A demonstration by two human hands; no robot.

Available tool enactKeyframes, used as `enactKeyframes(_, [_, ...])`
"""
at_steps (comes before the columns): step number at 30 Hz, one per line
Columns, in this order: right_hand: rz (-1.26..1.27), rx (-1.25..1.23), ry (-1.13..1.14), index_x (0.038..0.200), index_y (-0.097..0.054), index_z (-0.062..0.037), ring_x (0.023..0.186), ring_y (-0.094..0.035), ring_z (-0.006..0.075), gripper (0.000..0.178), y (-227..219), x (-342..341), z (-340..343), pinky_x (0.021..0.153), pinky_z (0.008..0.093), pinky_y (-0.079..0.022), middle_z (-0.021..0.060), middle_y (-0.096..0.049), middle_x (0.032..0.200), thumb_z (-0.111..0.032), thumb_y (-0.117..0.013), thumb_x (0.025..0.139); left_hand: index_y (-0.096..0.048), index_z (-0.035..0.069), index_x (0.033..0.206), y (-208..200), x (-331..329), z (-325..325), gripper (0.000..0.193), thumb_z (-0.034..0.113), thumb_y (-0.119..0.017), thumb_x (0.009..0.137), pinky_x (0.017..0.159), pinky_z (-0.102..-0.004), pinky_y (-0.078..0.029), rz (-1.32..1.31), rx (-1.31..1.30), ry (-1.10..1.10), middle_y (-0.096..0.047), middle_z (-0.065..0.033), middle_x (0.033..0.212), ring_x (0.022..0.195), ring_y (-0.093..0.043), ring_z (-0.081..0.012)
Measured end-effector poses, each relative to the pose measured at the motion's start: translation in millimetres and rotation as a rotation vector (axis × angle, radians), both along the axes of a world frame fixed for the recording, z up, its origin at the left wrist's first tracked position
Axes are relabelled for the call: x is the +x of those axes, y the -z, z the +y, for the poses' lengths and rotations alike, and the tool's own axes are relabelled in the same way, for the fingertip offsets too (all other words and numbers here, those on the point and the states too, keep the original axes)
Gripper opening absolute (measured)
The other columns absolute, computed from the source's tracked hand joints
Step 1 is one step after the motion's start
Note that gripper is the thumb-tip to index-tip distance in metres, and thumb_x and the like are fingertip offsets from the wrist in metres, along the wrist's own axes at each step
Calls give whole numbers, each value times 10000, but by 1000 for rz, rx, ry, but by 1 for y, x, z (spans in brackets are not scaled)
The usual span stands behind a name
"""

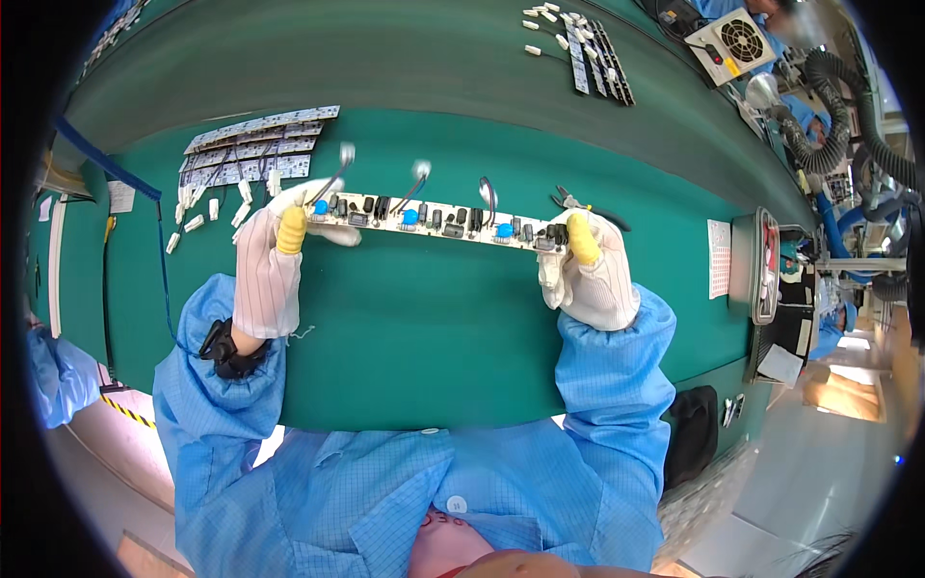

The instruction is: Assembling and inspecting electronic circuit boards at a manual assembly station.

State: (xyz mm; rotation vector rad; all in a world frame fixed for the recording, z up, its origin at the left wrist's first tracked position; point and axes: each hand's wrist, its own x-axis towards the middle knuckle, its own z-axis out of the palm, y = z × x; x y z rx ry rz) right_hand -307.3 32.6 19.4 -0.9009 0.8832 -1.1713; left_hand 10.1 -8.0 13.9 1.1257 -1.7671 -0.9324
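A long narrow circuit board strip is held up level between my two hands, its component side showing. Blue discs, black cylinders and short dark leads with white connectors stand out from it. My left hand, in a striped white glove with yellow fingertips, is closed on the board's left end. At the right end, my gloved right hand grips it with the thumb on top. Just beyond my right hand lies a pair of cutting pliers, partly covered by that hand.
Several similar boards with white connectors lie at the far left of the green mat. Another stack of boards rests on the dark belt beyond. A metal tray and a printed sheet are on the right. A fan unit stands far right.
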Motion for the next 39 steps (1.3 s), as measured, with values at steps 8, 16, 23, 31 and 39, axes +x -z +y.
enactKeyframes(8, [-21,108,4,983,-566,7,456,-561,140,457,-2,-3,0,399,207,-418,103,-617,642,-417,-670,846,-587,4,1122,-7,4,-1,382,305,-386,1001,794,-296,-449,-59,-31,29,-701,-72,719,777,-636,-155])
enactKeyframes(16, [152,39,-79,1258,-456,-41,650,-575,106,539,-6,8,-8,500,178,-416,85,-606,976,-162,-724,807,-506,48,1258,-5,5,-2,344,242,-448,981,570,-185,-357,219,263,36,-605,-73,1030,706,-442,-40])
enactKeyframes(23, [639,-100,-310,1108,-547,-11,624,-624,134,263,18,8,-11,570,252,-511,55,-651,797,-117,-584,870,-604,66,1048,-39,91,-98,284,-37,-453,830,831,-267,-446,98,-80,-401,-618,-65,965,926,-580,-161])
enactKeyframes(31, [613,-108,-309,1142,-558,-36,648,-634,131,316,29,6,-9,593,247,-526,69,-660,812,-64,-596,830,-496,83,1262,23,138,-151,451,103,-635,833,927,-354,-451,-368,-274,-177,-543,-128,1276,1187,-519,-256])
enactKeyframes(39, [705,-331,-250,1128,-555,-94,571,-621,150,287,42,8,-9,540,278,-484,51,-668,785,-104,-590,843,-451,77,1296,-6,115,-87,797,389,-756,629,1130,-549,-46,-737,-326,184,-438,-144,1379,1349,-330,-342])
